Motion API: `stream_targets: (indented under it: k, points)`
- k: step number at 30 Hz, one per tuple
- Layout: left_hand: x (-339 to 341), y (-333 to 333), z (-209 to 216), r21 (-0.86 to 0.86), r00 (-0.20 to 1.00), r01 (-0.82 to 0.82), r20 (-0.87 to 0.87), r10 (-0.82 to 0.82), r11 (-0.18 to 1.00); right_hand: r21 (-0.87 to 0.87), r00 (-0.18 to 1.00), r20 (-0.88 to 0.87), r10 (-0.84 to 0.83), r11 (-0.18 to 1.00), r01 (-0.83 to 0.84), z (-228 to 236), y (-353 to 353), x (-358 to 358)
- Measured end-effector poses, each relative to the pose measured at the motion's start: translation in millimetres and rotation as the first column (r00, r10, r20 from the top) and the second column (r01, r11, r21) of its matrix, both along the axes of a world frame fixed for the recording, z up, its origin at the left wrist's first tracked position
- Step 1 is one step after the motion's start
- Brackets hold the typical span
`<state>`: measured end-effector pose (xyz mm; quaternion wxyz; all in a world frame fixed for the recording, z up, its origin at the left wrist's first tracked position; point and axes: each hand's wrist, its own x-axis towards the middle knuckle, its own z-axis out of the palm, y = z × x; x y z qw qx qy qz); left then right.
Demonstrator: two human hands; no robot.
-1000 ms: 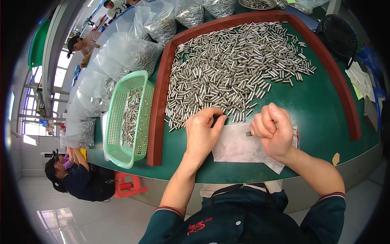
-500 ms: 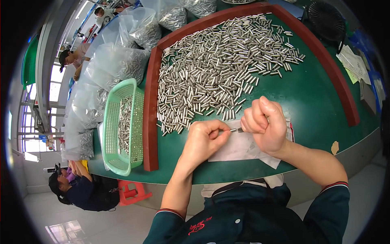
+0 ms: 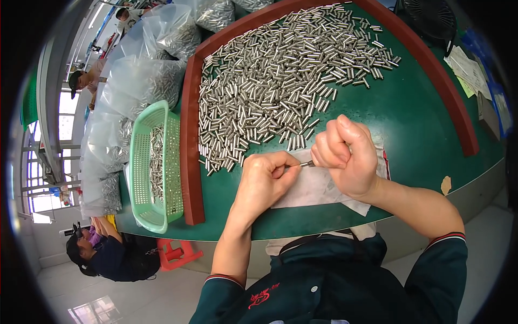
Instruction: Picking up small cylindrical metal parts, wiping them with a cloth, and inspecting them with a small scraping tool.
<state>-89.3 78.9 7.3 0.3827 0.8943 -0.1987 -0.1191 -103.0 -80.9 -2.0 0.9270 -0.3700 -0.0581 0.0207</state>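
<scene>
My left hand (image 3: 264, 181) pinches a small silver metal pin (image 3: 304, 164) between thumb and fingertips, above a whitish cloth (image 3: 318, 189). Facing it, my right hand (image 3: 348, 156) is curled into a fist with the thumb on top. A short dark end shows at its finger side, in line with the pin; the rest of what it holds is hidden by the fingers. Whether the dark end touches the pin is too small to tell. Beyond both hands a wide heap of short metal pins (image 3: 270, 86) covers much of the green tabletop (image 3: 399, 119).
A red-brown raised border (image 3: 192, 162) fences the heap. Left of it stands a green plastic basket (image 3: 141, 178) with pins inside. Clear bags of metal parts (image 3: 162, 81) line the far left. A black fan (image 3: 429, 19) and papers (image 3: 467, 70) lie right. Other people sit at left.
The whole view has shifted slightly, so the heap and basket appear farther left. Both hands keep their grips and still meet above the cloth.
</scene>
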Motion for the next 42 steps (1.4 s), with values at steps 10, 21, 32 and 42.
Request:
stream_targets:
  k: [10, 21, 32, 42]
  points:
    - [-2, -2, 0, 0.017, 0.999, 0.022, 0.039, -0.023, 1.0, -0.019, 1.0, 0.011, -0.002, 1.0, 0.002, -1, 2, -1]
    - [-4, -4, 5, 0.068, 0.99, 0.03, 0.133, -0.039, 0.997, -0.143, 0.999, 0.049, -0.022, 0.989, 0.029, 2, 9, -4]
    - [13, 17, -8, -0.684, 0.618, -0.58, -0.723, -0.309, 0.442, -0.056, 1.0, 0.012, 0.005, 0.998, -0.005, 1, 5, -4]
    - [18, 16, -2, -0.649, 0.579, -0.622, -0.758, -0.301, 0.438, -0.017, 1.0, 0.022, 0.02, 1.0, -0.019, -3, 3, -2]
